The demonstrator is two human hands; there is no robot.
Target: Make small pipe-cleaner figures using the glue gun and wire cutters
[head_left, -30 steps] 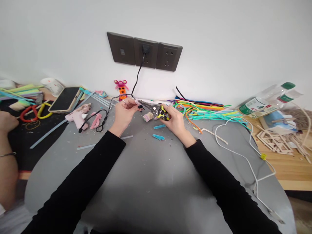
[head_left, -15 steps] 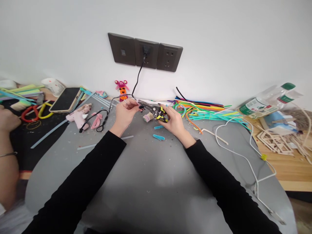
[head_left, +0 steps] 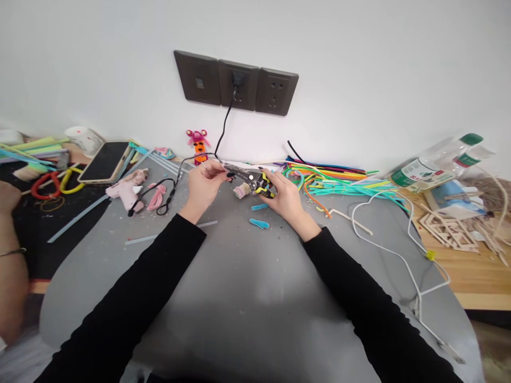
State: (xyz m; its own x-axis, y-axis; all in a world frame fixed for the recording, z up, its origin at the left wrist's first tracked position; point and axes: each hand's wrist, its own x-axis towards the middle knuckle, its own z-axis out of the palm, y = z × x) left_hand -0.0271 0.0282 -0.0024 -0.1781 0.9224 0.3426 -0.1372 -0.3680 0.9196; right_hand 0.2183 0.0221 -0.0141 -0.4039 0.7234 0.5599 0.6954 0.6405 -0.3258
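Note:
My right hand (head_left: 284, 191) is closed round the yellow-and-black handles of a pair of wire-stripper pliers (head_left: 250, 176). Their dark jaws point left, reaching the fingertips of my left hand (head_left: 205, 183). Thumb and forefinger of that hand are pinched together at the jaw tip; a small dark bit shows there, too small to name. Just below the pliers lies a pastel fuzzy roll (head_left: 241, 191). Two folded blue pipe-cleaner pieces, one of them the lower piece (head_left: 259, 224), rest on the grey mat (head_left: 239, 276).
Left of my hands are a pink glue gun (head_left: 130, 190) with its black cord, a phone (head_left: 107, 161) and scissors (head_left: 47, 186). A co-worker's arm (head_left: 11, 266) is at the left edge. Pipe cleaners (head_left: 343, 183), a white cable (head_left: 393, 255) and a plastic bottle (head_left: 435, 165) are to the right.
Both hands and the pliers keep nearly the same pose. The whole view has shifted very slightly, and the co-worker's hand at the left edge has moved a little further out of view.

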